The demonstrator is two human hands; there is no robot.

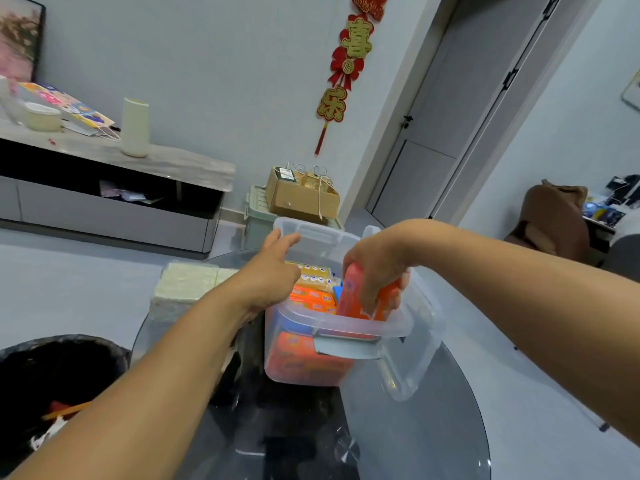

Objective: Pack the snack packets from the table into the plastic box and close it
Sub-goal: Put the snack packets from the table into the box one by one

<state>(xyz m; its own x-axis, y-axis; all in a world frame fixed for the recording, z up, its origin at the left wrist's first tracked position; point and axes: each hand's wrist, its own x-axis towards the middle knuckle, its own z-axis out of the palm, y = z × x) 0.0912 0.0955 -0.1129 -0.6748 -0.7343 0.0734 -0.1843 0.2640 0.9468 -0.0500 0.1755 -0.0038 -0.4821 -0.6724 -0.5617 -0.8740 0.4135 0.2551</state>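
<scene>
A clear plastic box (346, 323) stands on the round glass table (433, 427), with several orange and yellow snack packets (313, 299) stacked inside. My right hand (375, 268) is shut on an orange snack packet (349, 296), held upright inside the box at its right side. My left hand (273, 268) rests with spread fingers against the box's left rim, holding nothing. The clear lid (412, 344) leans against the box's right side.
A black-lined waste bin (52, 379) stands at the lower left. A pale sparkly block (180, 289) lies on the table left of the box. Behind are a cardboard carton (298, 195) on a green crate, a low TV cabinet (104, 188) and a door.
</scene>
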